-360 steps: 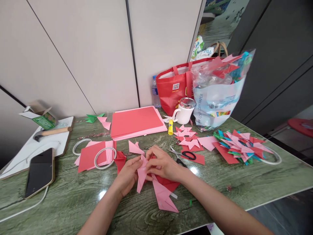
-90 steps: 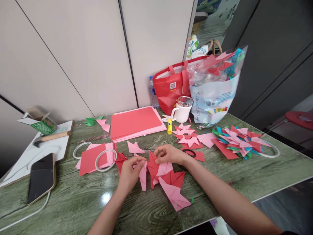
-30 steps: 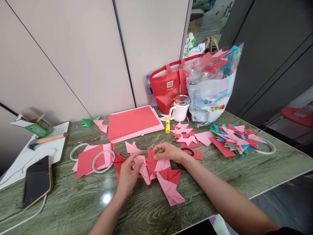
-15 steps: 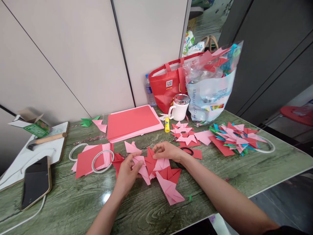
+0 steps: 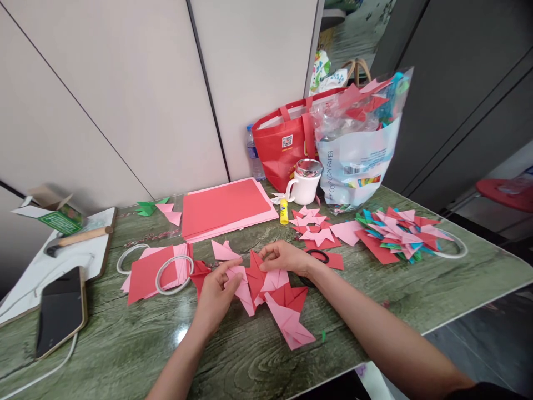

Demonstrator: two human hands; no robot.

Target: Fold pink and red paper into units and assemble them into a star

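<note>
Folded red and pink paper pieces are linked into a curved chain low over the table. My left hand (image 5: 216,294) pinches a pink folded paper piece (image 5: 241,290) at the chain's left end, thumb on top. With its fingers closed, my right hand (image 5: 285,258) grips the edge of the neighbouring red folded paper piece (image 5: 255,272). Toward me, the chain ends in another pink piece (image 5: 289,325). A loose pink folded piece (image 5: 224,251) lies just beyond my left fingers. Beside my left hand is a red folded piece (image 5: 200,272), partly hidden.
White tape rings (image 5: 159,280) rest on red and pink sheets at left, near a phone (image 5: 61,311) and hammer (image 5: 83,236). Behind are a paper stack (image 5: 227,208), glue stick (image 5: 283,212), mug (image 5: 306,183) and bags (image 5: 358,166). Folded pieces (image 5: 402,233) are heaped at right.
</note>
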